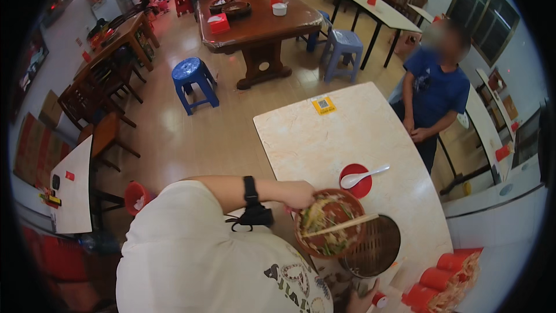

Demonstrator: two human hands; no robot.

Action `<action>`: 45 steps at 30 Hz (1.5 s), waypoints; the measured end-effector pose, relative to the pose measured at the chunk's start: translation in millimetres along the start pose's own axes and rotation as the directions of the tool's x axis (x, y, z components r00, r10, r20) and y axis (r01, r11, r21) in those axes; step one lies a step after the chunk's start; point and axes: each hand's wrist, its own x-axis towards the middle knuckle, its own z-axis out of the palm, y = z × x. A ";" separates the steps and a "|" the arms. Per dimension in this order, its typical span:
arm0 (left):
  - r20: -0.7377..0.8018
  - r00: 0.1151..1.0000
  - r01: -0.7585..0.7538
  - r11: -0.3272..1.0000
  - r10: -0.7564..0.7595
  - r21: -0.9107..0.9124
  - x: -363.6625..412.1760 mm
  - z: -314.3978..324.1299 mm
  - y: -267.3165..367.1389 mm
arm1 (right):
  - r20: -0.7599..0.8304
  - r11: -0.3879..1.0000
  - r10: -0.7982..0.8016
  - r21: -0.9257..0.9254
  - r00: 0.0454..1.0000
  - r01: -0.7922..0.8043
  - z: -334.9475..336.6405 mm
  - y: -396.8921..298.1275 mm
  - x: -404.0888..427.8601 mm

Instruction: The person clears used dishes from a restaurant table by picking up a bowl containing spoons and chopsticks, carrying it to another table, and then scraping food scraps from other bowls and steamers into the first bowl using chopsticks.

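My left hand (299,194), with a black strap on its wrist, grips the rim of a reddish-brown bowl (332,195). Scraps of noodles and green vegetable cling inside the bowl, and a pair of wooden chopsticks (343,225) lies across it. Partly under the bowl is a dark round container (378,248) with a slatted bottom. My right hand (361,299) is low in the picture, just below that container and beside a small red-capped item (379,300). Its grip is mostly hidden. Beyond the bowl, a white spoon (362,177) rests across a small red bowl (361,189).
The pale table (312,139) bears a yellow printed code card (324,104). Red holders full of chopsticks (447,278) stand at its near right side. A person in a blue shirt (443,82) stands at the table's far right. A blue stool (193,78) is on the floor beyond.
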 end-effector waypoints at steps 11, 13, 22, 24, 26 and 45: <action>-0.088 0.881 0.365 0.786 -0.465 -0.499 -55.1 -1.1 -112.1 | 0.181 0.935 0.034 -0.352 0.983 0.032 45.4 18.7 52.5; -0.105 0.878 0.351 0.775 -0.468 -0.525 -58.8 -2.0 -120.7 | 0.146 0.933 0.027 -0.359 0.989 0.028 45.9 13.6 43.0; -0.157 0.877 0.267 0.732 -0.454 -0.627 -26.4 0.8 -142.9 | -0.002 0.946 -0.079 -0.316 0.997 0.074 40.3 -38.9 18.9; -0.091 0.893 0.300 0.733 -0.441 -0.610 -22.9 -3.1 -137.6 | -0.026 0.952 -0.189 -0.250 0.982 0.176 42.6 -58.8 13.0; -0.046 0.920 0.280 0.735 -0.389 -0.617 -16.6 -1.0 -131.8 | -0.034 0.959 -0.186 -0.226 0.982 0.174 42.9 -71.9 7.0; -0.541 0.841 -0.468 0.510 0.007 -0.722 -43.3 -57.1 -20.7 | 0.240 0.577 -0.737 -0.263 0.632 0.773 94.9 -142.0 23.9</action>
